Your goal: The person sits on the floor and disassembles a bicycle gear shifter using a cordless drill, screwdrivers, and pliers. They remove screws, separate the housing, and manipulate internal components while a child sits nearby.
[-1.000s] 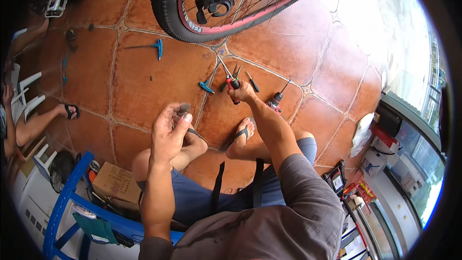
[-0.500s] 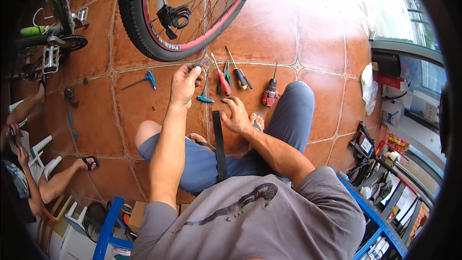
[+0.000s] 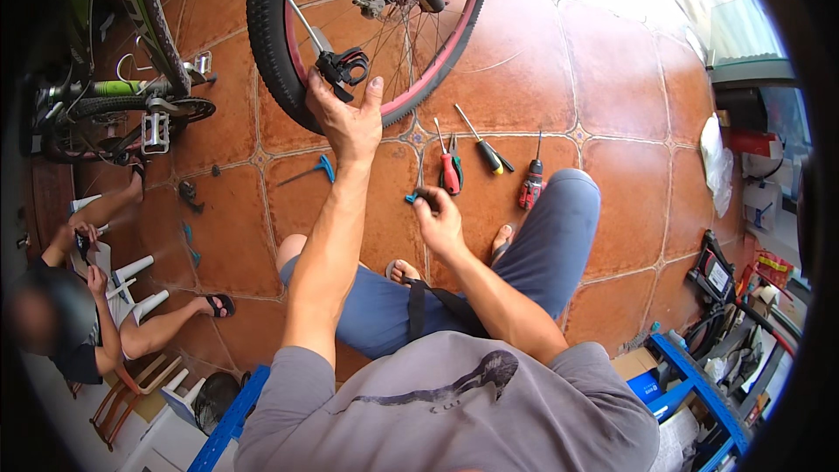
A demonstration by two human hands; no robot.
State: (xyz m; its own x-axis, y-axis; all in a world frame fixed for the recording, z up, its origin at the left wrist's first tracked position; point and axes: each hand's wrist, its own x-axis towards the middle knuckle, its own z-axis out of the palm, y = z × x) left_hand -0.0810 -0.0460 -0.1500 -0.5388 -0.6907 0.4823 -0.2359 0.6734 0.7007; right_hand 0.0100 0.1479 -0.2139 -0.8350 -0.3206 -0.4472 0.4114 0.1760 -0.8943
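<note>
My left hand is raised to a black bike shifter at the end of a pale cable, in front of the wheel. Its fingers and thumb are apart around the shifter's lower end, with no firm grip showing. My right hand is closed, thumb and fingers together over the floor; a small dark thing shows at the fingertips, too small to name. Just beside those fingertips, a blue-handled tool is partly hidden. Ahead of it lie a red screwdriver, green-handled pliers and a yellow-and-black screwdriver.
A bicycle wheel with a red rim stands ahead. A red drill lies near my right knee, a blue T-handle hex key by my left forearm. Another bike and a seated person are at left. Blue shelving stands at right.
My left hand has moved forward from over the floor to the shifter, its pinch opened out. My right hand has closed from spread fingers. The view has shifted slightly.
</note>
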